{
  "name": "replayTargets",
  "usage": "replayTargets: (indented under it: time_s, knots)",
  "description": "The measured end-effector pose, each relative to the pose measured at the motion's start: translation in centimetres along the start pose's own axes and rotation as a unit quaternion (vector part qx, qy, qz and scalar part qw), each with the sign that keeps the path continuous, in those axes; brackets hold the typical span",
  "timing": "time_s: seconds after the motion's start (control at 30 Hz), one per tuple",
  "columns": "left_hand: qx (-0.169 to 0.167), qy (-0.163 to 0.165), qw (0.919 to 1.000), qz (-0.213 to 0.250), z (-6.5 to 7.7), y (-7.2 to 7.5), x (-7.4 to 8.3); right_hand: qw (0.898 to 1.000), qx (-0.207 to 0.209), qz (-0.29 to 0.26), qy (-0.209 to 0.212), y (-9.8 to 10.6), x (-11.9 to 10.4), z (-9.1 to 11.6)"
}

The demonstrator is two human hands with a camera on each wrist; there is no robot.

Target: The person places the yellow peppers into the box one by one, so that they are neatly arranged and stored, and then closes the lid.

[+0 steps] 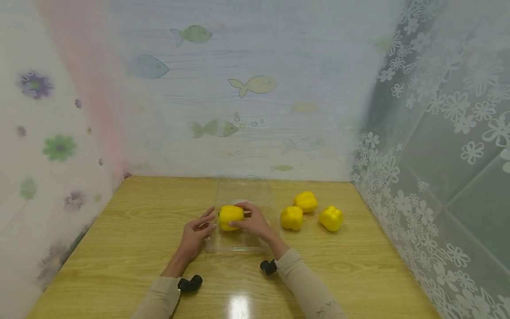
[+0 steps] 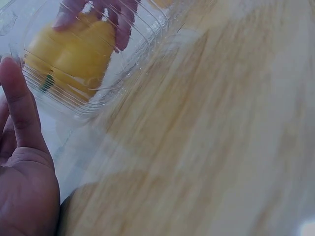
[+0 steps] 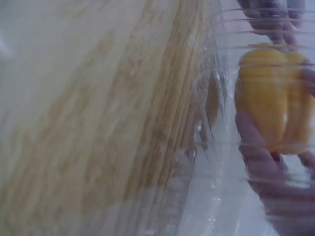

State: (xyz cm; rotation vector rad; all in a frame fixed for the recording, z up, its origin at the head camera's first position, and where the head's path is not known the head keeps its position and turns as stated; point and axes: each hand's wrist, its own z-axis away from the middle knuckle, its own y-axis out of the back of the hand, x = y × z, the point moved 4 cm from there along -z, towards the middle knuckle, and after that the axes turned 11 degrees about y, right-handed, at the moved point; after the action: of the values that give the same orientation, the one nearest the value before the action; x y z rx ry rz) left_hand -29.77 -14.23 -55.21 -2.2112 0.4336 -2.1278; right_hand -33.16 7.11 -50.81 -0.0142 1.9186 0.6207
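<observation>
Beige sleeves (image 1: 158,297) angle inward; right fingers (image 1: 248,206) grip a yellow pepper (image 1: 230,217)

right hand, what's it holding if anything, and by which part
The right hand holds a yellow pepper by the end away from its stem, with the thumb on the near side.

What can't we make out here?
Part of held pepper: head view, covered by the right hand.
Part of the left hand: left wrist view, cut by left edge.
Detail of right hand: right wrist view, blurred through clear container.
Marking on right sleeve: head view, too small.
</observation>
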Motion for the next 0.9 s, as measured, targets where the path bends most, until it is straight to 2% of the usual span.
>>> replayTargets:
  time_s: [0.43,0.6,0.73,0.9]
  knots:
    - [-0.001,0.0,1.0,0.004,-0.02,0.11,-0.26,1.0,-0.02,-0.004,0.004,-0.84,0.47,-0.06]
    - [0.001,0.003,1.0,0.008,-0.09,0.11,-0.22,0.999,-0.033,-0.027,0.013,-0.89,0.63,-0.09]
    - [0.003,0.004,0.9999,0.011,-0.11,0.13,-0.24,0.998,-0.036,-0.045,0.006,-0.97,0.92,-0.13]
    - [0.001,0.0,1.0,0.007,-0.19,0.17,-0.31,0.998,-0.04,-0.042,-0.004,-0.9,1.01,-0.01]
